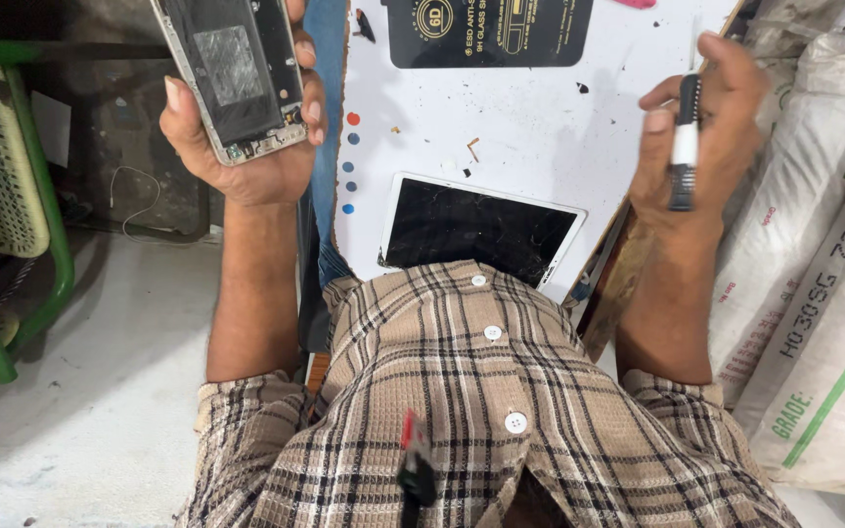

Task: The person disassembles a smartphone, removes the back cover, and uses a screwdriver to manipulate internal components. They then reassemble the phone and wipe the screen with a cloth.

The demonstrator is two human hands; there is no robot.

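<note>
My left hand (246,147) holds an opened phone body (235,73) with its back off, dark insides and a silver frame, raised out to the left beyond the board's edge. My right hand (706,127) grips a slim black and white screwdriver-like tool (684,147), pointing down, at the right side of a white work board (530,127) on my lap. A white tablet with a cracked dark screen (476,230) lies on the board near my shirt. A black flat package (489,31) rests at the board's far edge.
White woven sacks (814,293) are stacked at the right. A green-framed chair (12,196) stands at the left on a grey concrete floor (100,391). A small dark clip (416,464) hangs on my checked shirt. Small bits dot the board.
</note>
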